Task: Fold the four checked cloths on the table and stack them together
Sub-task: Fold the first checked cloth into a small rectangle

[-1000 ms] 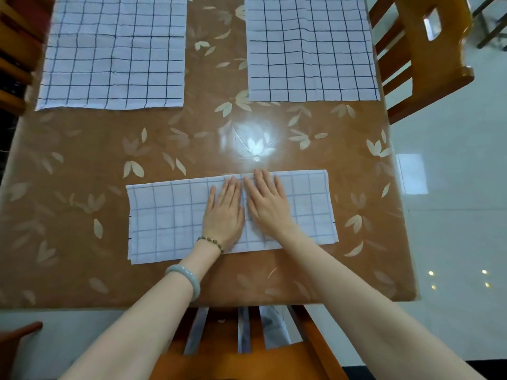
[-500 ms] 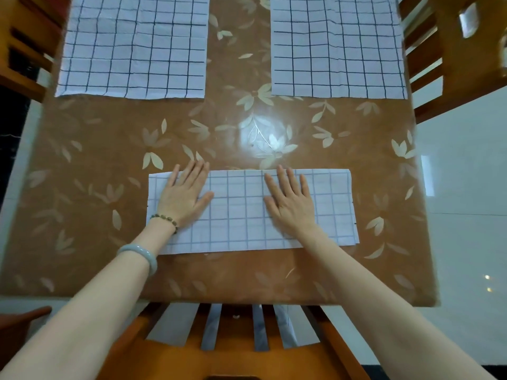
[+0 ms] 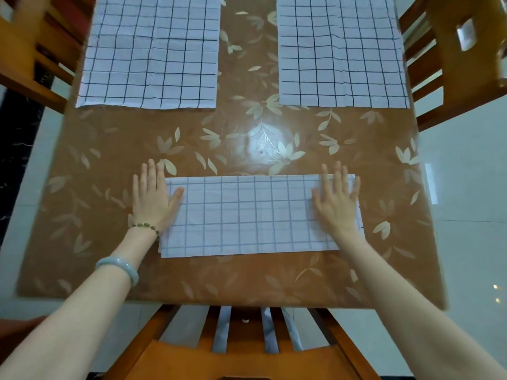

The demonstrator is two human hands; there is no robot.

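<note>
Head view: left hand [image 3: 152, 198] and right hand [image 3: 336, 200], flat and gripping nothing, have slid from mid-strip out to the ends of the folded cloth [image 3: 247, 215]. Three cloths lie on the table [image 3: 247, 275] — this near strip, plus the far left cloth [image 3: 151, 50] and far right cloth [image 3: 340, 50], both spread flat.

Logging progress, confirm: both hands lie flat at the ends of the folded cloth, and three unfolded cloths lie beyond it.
Not three: the head view shows two, the left cloth and right cloth. The left hand and right hand lie flat at the ends of the folded cloth.
</note>
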